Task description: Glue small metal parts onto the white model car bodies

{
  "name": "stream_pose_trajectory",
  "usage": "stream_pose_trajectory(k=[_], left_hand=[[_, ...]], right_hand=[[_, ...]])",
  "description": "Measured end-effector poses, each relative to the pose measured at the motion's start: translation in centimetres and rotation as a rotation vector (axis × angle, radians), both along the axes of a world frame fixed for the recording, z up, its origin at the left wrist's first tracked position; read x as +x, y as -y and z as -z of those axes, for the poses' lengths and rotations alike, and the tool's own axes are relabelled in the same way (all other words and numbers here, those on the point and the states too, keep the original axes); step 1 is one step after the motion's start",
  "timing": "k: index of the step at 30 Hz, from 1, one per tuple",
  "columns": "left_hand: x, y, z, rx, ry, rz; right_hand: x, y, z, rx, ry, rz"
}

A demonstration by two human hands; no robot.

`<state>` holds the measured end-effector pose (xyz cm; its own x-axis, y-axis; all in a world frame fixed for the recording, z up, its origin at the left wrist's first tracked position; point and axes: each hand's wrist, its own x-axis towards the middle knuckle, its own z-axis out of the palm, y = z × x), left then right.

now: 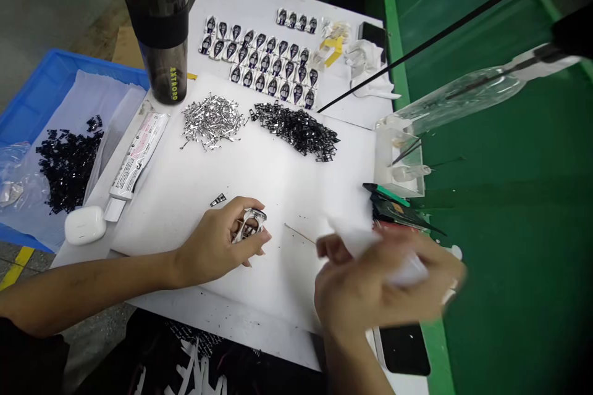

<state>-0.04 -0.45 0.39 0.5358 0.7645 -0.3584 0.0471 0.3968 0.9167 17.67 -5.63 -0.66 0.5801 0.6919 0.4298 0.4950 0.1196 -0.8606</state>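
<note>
My left hand (pixel 222 234), above the white work board, is closed around a small silver-and-white oval part (pixel 250 223) with an opening in its middle. Just beyond its knuckles lies one black frame-shaped piece (pixel 217 199). My right hand (pixel 384 278) is smeared by motion at the board's right side. Its fingers are wrapped round a blurred white object (pixel 359 239) whose kind I cannot make out. A thin brown stick (pixel 300 234) ends by these fingers; whether it is held or lies on the board is unclear. Dark specks dot the board between my hands.
Piles of silver pieces (pixel 213 122) and black frame pieces (pixel 299 129) lie mid-board, with rows of dark-faced parts (pixel 273 65) behind. A tall bottle (pixel 162 31), a tube (pixel 140 157), a white case (pixel 85 225) and a blue bin (pixel 69 62) are left. A clear holder (pixel 403 163) stands right.
</note>
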Motion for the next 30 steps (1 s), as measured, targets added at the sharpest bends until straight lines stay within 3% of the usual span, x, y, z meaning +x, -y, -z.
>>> stream_pose_trajectory(k=[2, 5, 8, 10, 13, 15, 17, 18, 20, 24, 27, 30], left_hand=[[0.0, 0.1, 0.0, 0.012, -0.010, -0.002], [0.0, 0.2, 0.1, 0.025, -0.015, 0.002], [-0.1, 0.1, 0.0, 0.022, 0.021, 0.042], [-0.1, 0.0, -0.1, 0.003, 0.061, 0.066], [-0.2, -0.3, -0.3, -0.033, 0.100, 0.071], [-0.2, -0.3, -0.3, -0.051, 0.104, 0.071], [-0.2, -0.3, -0.3, -0.050, 0.097, 0.082], [-0.2, -0.2, -0.3, -0.042, 0.094, 0.091], [-0.3, -0.1, -0.2, -0.017, 0.098, 0.116], [-0.5, 0.0, -0.1, -0.005, 0.150, 0.136], [-0.7, -0.2, -0.1, -0.041, 0.229, 0.130], [-0.8, -0.3, -0.2, -0.089, 0.305, 0.158]], right_hand=[[-0.1, -1.8, 0.4, -0.026, -0.018, 0.076], [0.2, -3.3, 1.1, -0.243, 0.029, 0.015], [0.5, -2.9, 1.7, -0.414, 0.150, 0.013], [0.4, -1.9, 1.5, -0.439, 0.249, -0.005], [0.7, -0.2, -0.4, -0.249, 0.372, 0.016], [2.2, 0.0, -2.5, -0.009, 0.414, 0.139], [5.2, -1.0, -4.6, 0.126, 0.434, 0.316], [7.2, -1.9, -5.3, 0.099, 0.449, 0.413], [11.3, -4.4, -5.9, -0.075, 0.460, 0.432], [16.6, -8.6, -4.1, -0.239, 0.477, 0.300], [17.8, -9.5, -2.1, -0.229, 0.482, 0.277], [18.3, -9.5, -1.4, -0.154, 0.489, 0.308]])
